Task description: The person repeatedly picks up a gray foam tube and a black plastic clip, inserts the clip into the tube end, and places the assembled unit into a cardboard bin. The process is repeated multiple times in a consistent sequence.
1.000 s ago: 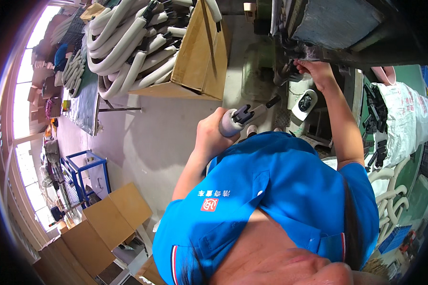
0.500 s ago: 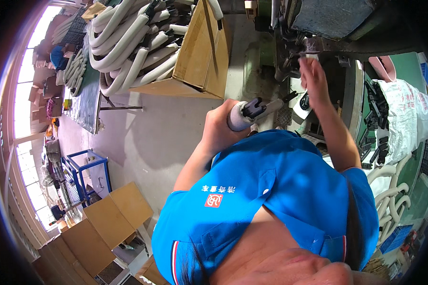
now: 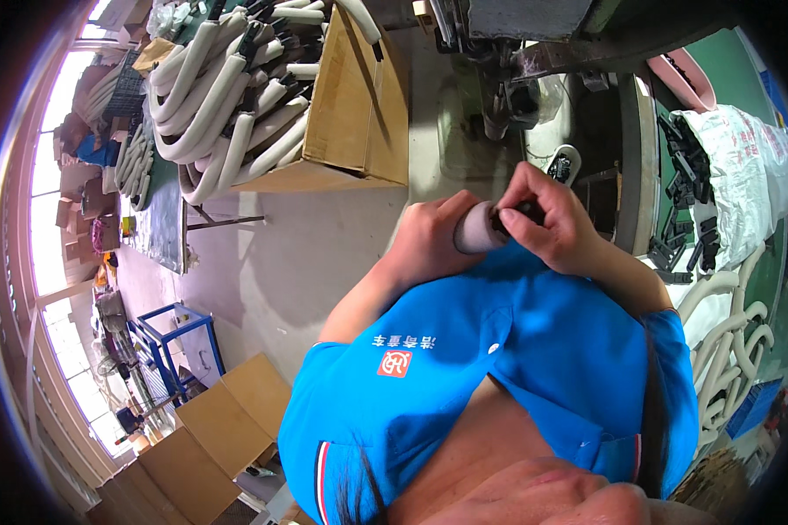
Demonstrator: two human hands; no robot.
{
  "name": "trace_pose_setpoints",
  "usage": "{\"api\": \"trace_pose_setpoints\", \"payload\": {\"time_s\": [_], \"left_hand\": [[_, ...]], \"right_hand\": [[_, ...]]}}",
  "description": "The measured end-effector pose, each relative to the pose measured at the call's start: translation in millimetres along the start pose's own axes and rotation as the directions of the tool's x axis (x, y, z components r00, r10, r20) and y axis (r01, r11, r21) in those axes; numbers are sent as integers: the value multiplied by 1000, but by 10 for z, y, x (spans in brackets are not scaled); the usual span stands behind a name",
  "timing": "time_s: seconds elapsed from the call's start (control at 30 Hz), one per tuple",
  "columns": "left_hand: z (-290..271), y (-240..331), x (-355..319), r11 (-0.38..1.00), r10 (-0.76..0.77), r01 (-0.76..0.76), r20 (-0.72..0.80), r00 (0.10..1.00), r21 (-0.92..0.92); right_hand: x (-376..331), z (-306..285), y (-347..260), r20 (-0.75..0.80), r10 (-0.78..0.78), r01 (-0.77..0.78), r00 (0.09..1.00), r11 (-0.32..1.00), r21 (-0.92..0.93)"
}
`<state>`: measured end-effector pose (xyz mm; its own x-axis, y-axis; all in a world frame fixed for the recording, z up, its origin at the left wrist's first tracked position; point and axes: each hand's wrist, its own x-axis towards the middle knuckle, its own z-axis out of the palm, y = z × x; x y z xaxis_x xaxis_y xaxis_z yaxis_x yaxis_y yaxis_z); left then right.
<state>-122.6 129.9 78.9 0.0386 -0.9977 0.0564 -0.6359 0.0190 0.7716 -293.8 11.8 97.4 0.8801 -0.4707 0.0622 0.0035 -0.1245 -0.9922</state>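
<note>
My left hand (image 3: 431,232) is wrapped round a grey foam-covered tube (image 3: 479,231) in front of my chest. At the tube's end my right hand (image 3: 552,223) is closed, its thumb and fingers pinching a dark end fitting (image 3: 527,210). The fingers cover most of that fitting, so its shape and how it sits in the tube cannot be made out. The rest of the tube is hidden behind my hands.
A cardboard box (image 3: 359,96) heaped with bent foam-covered tubes (image 3: 206,96) stands at the far left. A metal machine (image 3: 534,26) is straight ahead. At right lie black plastic parts (image 3: 685,166), a white sack (image 3: 749,175) and pale curved tubes (image 3: 722,341). A blue frame (image 3: 179,337) stands left.
My right hand has come back from beside the machine to the tube's end and closed on the black fitting there. My left hand has shifted slightly right, still holding the tube.
</note>
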Motion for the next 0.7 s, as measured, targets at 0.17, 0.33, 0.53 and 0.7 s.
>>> {"api": "trace_pose_setpoints", "payload": {"time_s": [0.17, 0.33, 0.53, 0.7], "left_hand": [[-65, 11, 2, 996, 79, -77, -53, 995, 44], [-108, 20, 0, 990, 128, -116, -149, 980, 84], [-101, 74, 36, 982, 186, -188, -176, 967, 6], [-119, 106, 130, 946, 295, -308, -116, 948, -106]], "right_hand": [[-141, -140, -61, -19, 114, -110, 993, 984, 140], [-84, -126, -2, 14, -16, 12, 1000, 964, 265], [-2, -50, 205, -52, -485, 479, 873, 872, -98], [38, 46, 292, -47, -488, 472, 872, 810, 346]]}}
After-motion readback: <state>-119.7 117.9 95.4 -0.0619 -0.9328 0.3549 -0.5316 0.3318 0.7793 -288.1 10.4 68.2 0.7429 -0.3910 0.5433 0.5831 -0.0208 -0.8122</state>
